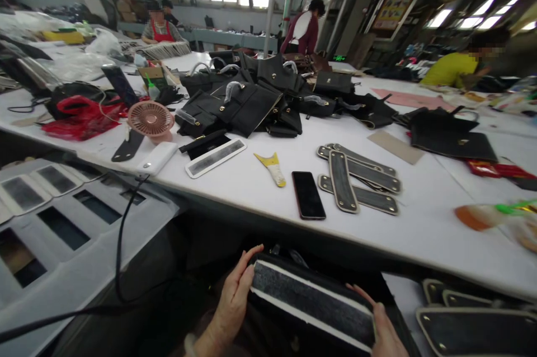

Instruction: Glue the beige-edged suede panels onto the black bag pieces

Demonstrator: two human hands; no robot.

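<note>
Below the table edge, my left hand [235,301] and my right hand [384,334] hold a stack of long black pieces [310,301] by its two ends; the top face is dark grey between white edges. On the white table [419,228] above lie a black phone [308,195], several dark straps with gold trim [356,181] and a yellow scraper [272,168].
A heap of black bags [247,99] fills the table's middle, with a pink fan [150,119], red bag [81,116] and white power bank [157,158] to the left. White templates [62,217] lie lower left, more straps [474,323] lower right. Other people work at the back and right.
</note>
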